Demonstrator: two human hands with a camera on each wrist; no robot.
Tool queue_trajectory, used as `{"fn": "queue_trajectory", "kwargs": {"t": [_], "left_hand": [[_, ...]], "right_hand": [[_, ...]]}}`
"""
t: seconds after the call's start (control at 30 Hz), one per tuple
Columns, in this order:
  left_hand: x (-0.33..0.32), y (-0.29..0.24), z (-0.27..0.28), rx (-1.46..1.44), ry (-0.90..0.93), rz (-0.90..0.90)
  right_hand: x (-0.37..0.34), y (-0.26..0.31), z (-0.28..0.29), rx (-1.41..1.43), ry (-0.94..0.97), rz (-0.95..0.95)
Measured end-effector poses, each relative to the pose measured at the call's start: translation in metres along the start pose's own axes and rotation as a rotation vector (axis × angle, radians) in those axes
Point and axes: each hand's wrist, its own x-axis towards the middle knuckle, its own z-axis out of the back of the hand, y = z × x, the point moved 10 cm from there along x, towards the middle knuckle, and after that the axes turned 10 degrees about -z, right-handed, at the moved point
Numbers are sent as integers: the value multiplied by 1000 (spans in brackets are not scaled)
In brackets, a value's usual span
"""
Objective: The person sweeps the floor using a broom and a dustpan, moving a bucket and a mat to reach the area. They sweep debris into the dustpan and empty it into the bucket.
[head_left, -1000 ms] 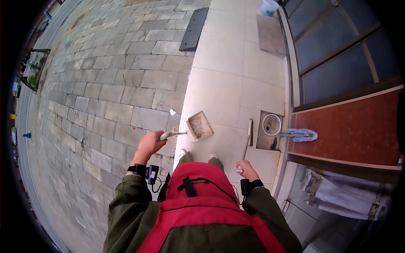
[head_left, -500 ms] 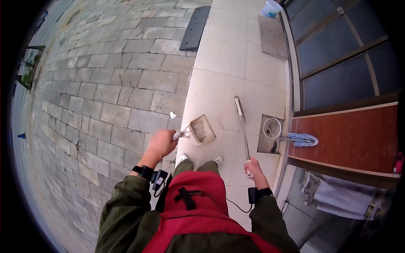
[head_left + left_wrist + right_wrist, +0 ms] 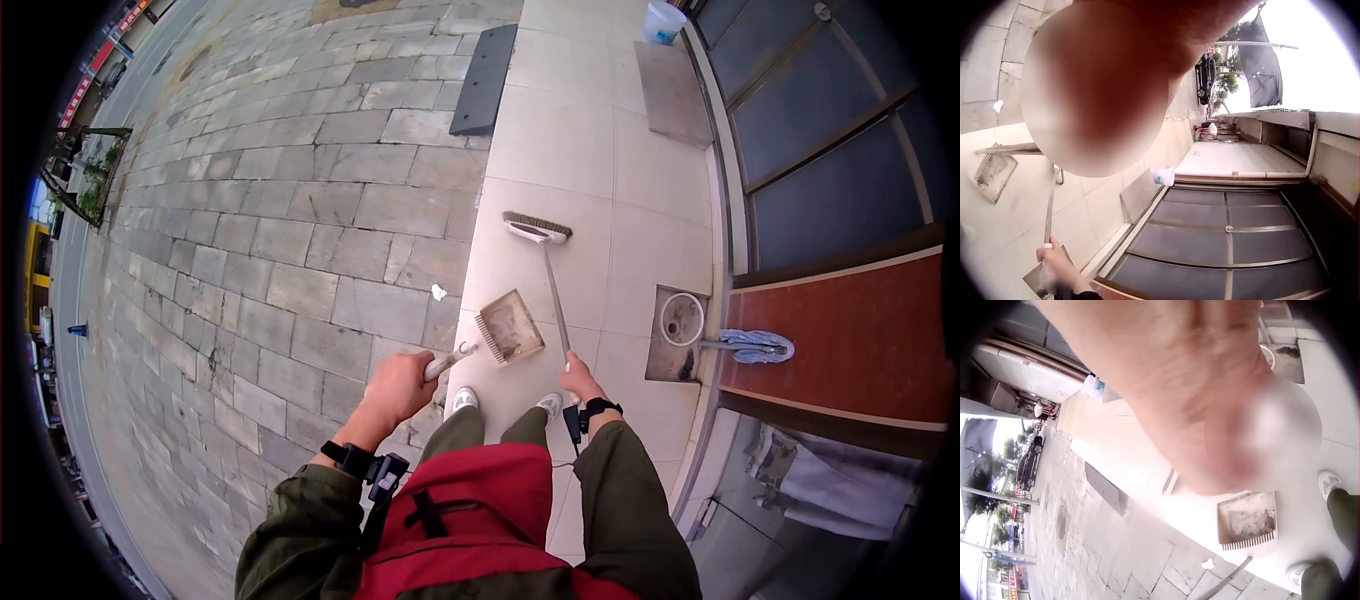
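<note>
In the head view my left hand grips the pale handle of a long-handled dustpan. Its square tray has a toothed edge and dirt stains inside, and lies on the tiled step just ahead of my shoes. My right hand holds the shaft of a broom, fingers curled round it. The broom head is beyond the dustpan, turned sideways with its dark bristles showing on the far side. In the right wrist view the dustpan appears below my blurred hand.
A white scrap lies on the grey paving left of the step edge. Right of me are a recess with a round white ring and a blue mop. Farther off stand a dark ramp and a white bucket beside glazed doors.
My right hand has swung the broom from beside the recess forward and left, and its head has turned to show the bristles. The dustpan stays on the same tiles.
</note>
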Motion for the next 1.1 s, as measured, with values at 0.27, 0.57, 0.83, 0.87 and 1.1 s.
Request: {"fn": "queue_trajectory", "kwargs": {"t": [0.27, 0.57, 0.83, 0.87, 1.1], "left_hand": [[-43, 9, -13, -117, 0, -26], [-68, 27, 3, -104, -25, 3], [-26, 28, 11, -89, -10, -138], [-20, 30, 11, -58, -3, -149], [-12, 30, 10, -7, 10, -154]], "right_hand": [[-90, -86, 39, -362, 19, -200], [-200, -198, 12, -243, 50, -243], [-268, -200, 7, 279, 26, -449], [-274, -183, 11, 336, 22, -544], [-188, -104, -17, 478, 55, -489]]}}
